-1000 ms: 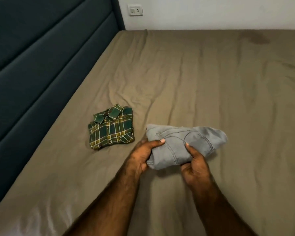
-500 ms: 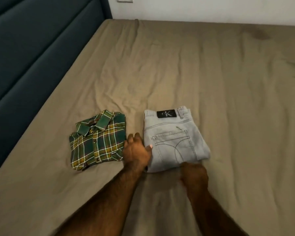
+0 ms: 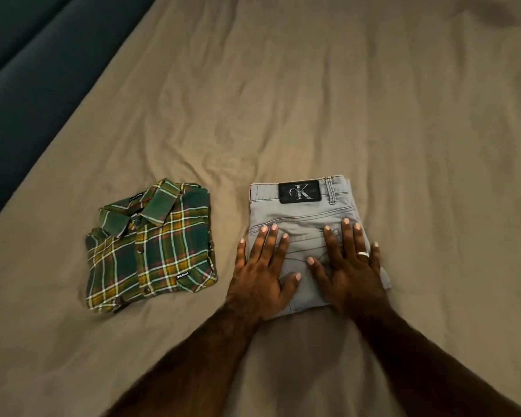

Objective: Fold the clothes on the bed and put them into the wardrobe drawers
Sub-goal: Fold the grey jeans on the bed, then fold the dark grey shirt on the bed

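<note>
Half a second back the left hand sat curled at the near left corner of the jeans and the right hand was tucked at their near edge; now both lie flat on top of the folded jeans, fingers straight and spread, pressing down. The left hand covers the near left part, its little finger off the cloth on the sheet; the right hand covers the near right part and wears a ring. The view has closed in and tipped down, so the wall and socket seen earlier are out of frame. The shirt lies as it did, folded, left of the jeans.

The bed is covered by a creased tan sheet that fills most of the view. A dark blue padded headboard runs along its left side.

The jeans lie in a compact fold near the middle of the bed, apart from the shirt, with a strip of sheet between them. Their long axis runs away from the person: the waistband and its black patch are at the far end, the folded edge at the near end under the palms. A back pocket faces up. The shirt's collar also points away, tilted a little to the left.
</note>
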Action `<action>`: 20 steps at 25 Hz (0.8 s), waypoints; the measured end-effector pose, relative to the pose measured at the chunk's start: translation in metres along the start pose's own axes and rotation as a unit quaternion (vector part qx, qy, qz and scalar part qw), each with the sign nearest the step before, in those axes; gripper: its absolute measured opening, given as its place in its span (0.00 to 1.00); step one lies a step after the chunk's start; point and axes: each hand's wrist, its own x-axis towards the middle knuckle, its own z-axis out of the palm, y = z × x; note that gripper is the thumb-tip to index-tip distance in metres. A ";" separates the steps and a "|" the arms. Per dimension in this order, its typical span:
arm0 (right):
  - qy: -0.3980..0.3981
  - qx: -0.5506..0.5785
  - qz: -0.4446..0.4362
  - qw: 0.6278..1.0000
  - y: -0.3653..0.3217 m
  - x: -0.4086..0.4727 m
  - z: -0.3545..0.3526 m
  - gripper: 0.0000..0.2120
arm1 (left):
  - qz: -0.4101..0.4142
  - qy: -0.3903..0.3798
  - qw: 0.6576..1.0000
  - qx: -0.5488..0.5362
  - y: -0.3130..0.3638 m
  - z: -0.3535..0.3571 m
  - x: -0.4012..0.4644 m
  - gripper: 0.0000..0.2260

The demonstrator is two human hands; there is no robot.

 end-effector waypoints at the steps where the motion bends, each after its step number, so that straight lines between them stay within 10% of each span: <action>1: 0.015 -0.006 -0.001 1.000 -0.002 0.001 0.005 0.40 | -0.001 -0.001 1.000 0.001 -0.002 0.007 0.001 0.37; 7: 0.068 -0.004 -0.033 0.997 -0.004 0.007 0.028 0.38 | -0.001 0.006 1.000 0.012 -0.008 0.026 0.009 0.37; 13: -0.128 -0.020 -0.026 0.991 -0.008 0.027 -0.002 0.40 | -0.059 -0.185 0.980 0.051 -0.011 -0.021 0.022 0.40; 20: 0.085 0.053 0.077 0.992 0.037 -0.117 -0.137 0.31 | -0.001 0.046 0.997 -0.060 0.088 -0.077 -0.077 0.35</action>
